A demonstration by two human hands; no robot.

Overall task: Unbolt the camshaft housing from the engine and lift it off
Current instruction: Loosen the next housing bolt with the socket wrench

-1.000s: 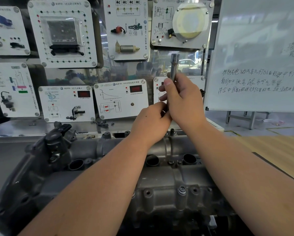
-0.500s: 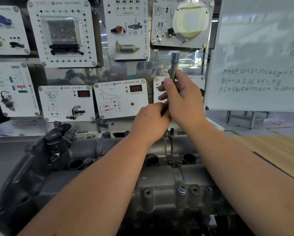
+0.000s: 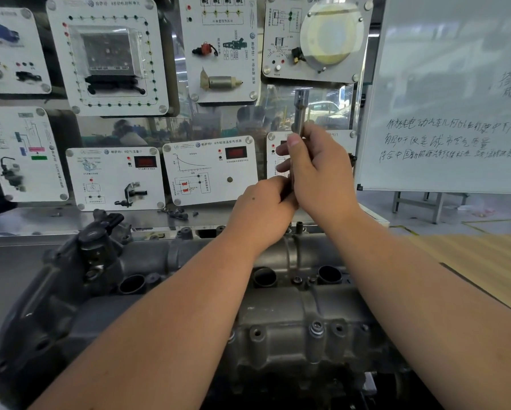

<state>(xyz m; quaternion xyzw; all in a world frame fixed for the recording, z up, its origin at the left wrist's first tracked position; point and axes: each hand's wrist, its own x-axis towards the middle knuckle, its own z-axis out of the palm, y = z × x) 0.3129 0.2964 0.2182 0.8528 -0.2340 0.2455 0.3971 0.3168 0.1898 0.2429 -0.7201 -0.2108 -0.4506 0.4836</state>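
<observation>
The grey cast camshaft housing [image 3: 280, 318] lies across the lower middle of the head view, with round bores and bolt bosses along its top. Above its far edge my right hand [image 3: 322, 170] grips a long chrome socket extension [image 3: 301, 109] that stands upright, its square-drive end pointing up. My left hand [image 3: 263, 211] sits just below and left of the right, fingers curled round the tool's lower part. The tool's lower end is hidden behind both hands. A washered bolt [image 3: 316, 327] shows on the housing's near side.
A dark bracket assembly [image 3: 100, 241] rises at the housing's left end. Behind stands a wall of white sensor display panels [image 3: 209, 170] on a metal shelf with loose small parts [image 3: 177, 214]. A whiteboard [image 3: 455, 93] stands at right, above a wooden floor area [image 3: 485, 261].
Both hands stay on the upright tool in nearly the same place; my left hand has shifted very slightly against the right.
</observation>
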